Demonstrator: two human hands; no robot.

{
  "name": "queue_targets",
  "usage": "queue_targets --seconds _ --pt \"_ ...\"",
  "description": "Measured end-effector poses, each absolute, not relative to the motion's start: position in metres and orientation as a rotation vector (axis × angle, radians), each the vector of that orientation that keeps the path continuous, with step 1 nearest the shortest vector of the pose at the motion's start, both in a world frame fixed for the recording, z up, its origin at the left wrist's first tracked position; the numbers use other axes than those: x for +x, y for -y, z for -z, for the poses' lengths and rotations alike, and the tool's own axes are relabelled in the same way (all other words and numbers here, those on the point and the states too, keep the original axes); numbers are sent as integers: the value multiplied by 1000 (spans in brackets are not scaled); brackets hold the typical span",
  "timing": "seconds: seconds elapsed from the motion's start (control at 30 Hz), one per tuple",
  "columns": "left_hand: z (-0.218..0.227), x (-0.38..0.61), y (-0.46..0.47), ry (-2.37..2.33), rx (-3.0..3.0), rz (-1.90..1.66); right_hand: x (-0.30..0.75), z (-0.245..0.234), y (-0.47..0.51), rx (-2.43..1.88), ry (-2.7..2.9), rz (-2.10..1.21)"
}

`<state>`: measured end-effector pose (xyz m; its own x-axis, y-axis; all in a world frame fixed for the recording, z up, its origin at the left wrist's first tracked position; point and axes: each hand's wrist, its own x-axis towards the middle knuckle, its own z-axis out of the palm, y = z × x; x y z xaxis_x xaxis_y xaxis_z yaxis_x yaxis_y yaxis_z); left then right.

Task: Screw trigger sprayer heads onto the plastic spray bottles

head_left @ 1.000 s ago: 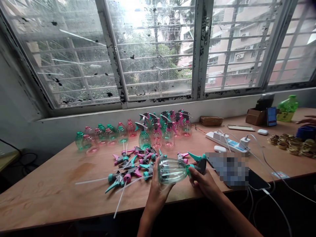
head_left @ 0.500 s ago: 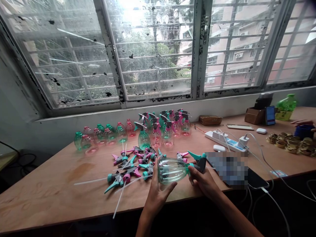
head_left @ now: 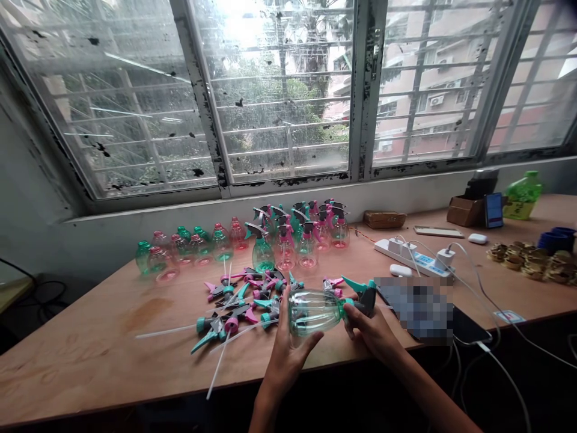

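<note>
A clear green spray bottle [head_left: 314, 313] lies sideways in the air above the table's front edge, its neck to the right. My left hand [head_left: 291, 349] is wrapped round the bottle's body, thumb underneath. At the neck, my right hand [head_left: 367, 325] grips the teal collar of the grey and teal spray head [head_left: 366, 299]. The head sits on the bottle's mouth; how tightly cannot be seen. Left of the bottle lies a heap of loose pink, teal and grey spray heads [head_left: 232, 325] with white dip tubes sticking out.
Several headless green and pink bottles [head_left: 162, 264] stand at the back left, beside bottles with heads [head_left: 264, 252]. To the right are a power strip [head_left: 412, 257] with white cables, a phone [head_left: 471, 325], gold-coloured pieces [head_left: 527, 261] and blue rolls [head_left: 556, 240].
Both my hands and the bottle stay almost in place. At the far right, another person's hand has left the blue rolls and is out of view.
</note>
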<state>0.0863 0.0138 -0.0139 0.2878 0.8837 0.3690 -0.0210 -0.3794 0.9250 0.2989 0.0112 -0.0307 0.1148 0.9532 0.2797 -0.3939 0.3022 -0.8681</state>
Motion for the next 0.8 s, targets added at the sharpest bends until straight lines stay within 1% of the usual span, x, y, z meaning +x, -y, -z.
queue_targets --seconds 0.23,0.5,0.67,0.8 --pt "19 86 -17 -823 1725 -1277 300 31 -11 -722 1003 -1092" --pt "13 88 -14 -776 1612 -1272 300 34 -11 -738 1046 -1086" --pt "13 87 -18 -882 1760 -1314 300 34 -10 -728 1033 -1091" --pt "18 87 -18 -836 1734 -1318 301 36 -11 -726 1036 -1101"
